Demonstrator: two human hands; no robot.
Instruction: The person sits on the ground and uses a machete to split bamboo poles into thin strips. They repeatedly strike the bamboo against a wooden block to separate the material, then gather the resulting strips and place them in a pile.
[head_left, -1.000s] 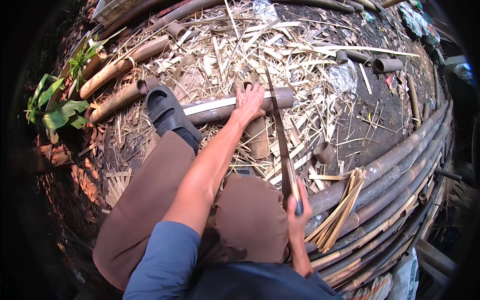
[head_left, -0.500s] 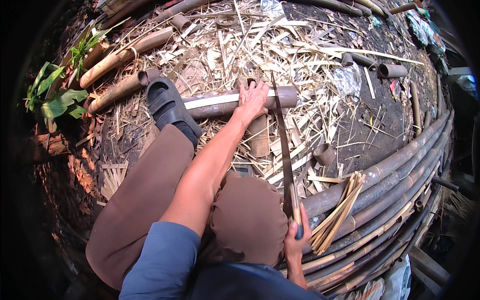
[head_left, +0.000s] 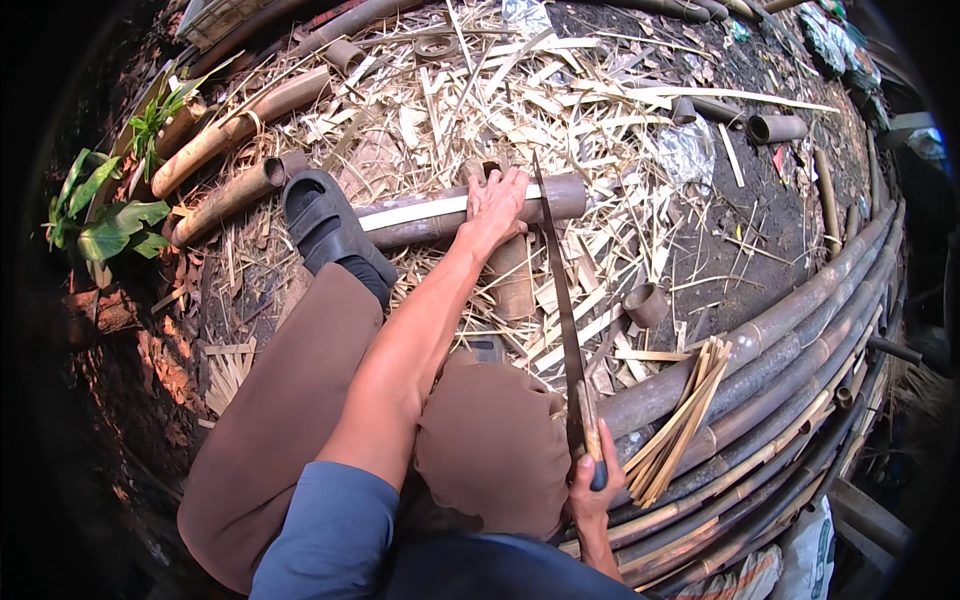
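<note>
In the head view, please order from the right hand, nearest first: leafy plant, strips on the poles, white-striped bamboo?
From the right hand:
1. Strips, just to its right.
2. White-striped bamboo, ahead, under the left hand.
3. Leafy plant, far left.

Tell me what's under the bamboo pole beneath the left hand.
A brown bamboo piece runs crosswise under the pole, showing on its near side among pale strips. The pole and left hand cover the rest; where the two meet is hidden.
</note>
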